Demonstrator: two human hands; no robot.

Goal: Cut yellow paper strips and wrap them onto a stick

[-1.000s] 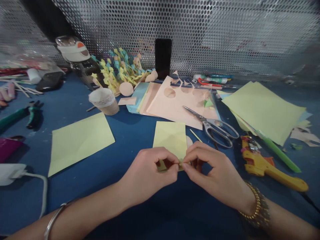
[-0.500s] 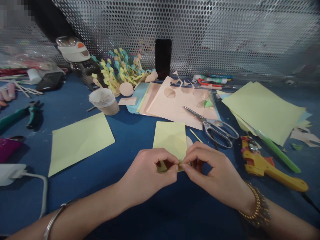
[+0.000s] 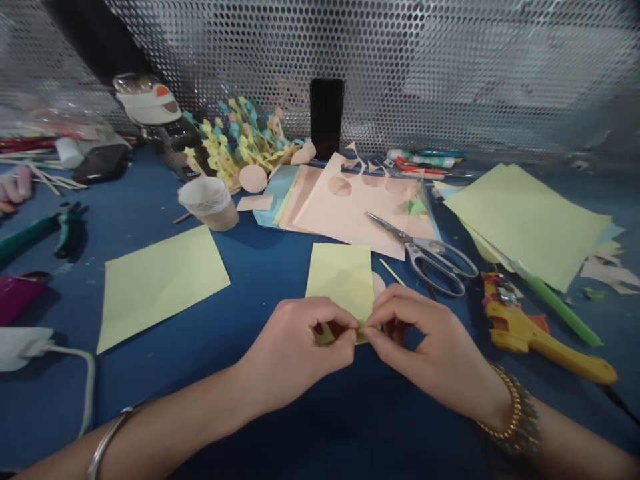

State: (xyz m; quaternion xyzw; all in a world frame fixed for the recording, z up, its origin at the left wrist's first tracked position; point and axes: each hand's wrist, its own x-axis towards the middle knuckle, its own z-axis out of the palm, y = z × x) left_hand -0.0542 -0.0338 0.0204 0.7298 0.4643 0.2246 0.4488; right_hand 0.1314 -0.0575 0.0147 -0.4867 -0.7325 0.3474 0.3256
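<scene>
Fingertips nearly touching, my left hand (image 3: pixel 305 347) and my right hand (image 3: pixel 425 347) both pinch a bit of yellow paper at the middle front of the table. Whether that bit is a separate strip or the near edge of the small yellow sheet (image 3: pixel 340 270) behind it, I cannot tell, as my fingers cover most of it. The sheet lies flat under and beyond my fingers. Just past my right hand lie a thin yellow paper strip (image 3: pixel 393 272) and, partly hidden, a pale round paper piece (image 3: pixel 379 285). Silver-handled scissors (image 3: pixel 420 253) rest beyond it on pink paper sheets (image 3: pixel 350 217).
A yellow glue gun (image 3: pixel 545 340), a green craft knife (image 3: pixel 555 303) and stacked yellow sheets (image 3: pixel 530 213) lie right. Another yellow sheet (image 3: pixel 160 287), a paper cup (image 3: pixel 209 203), green pliers (image 3: pixel 50 230) and a white charger (image 3: pixel 25 350) are left. Behind stand a phone (image 3: pixel 327 117), a bottle (image 3: pixel 155 120) and paper stars (image 3: pixel 240 140).
</scene>
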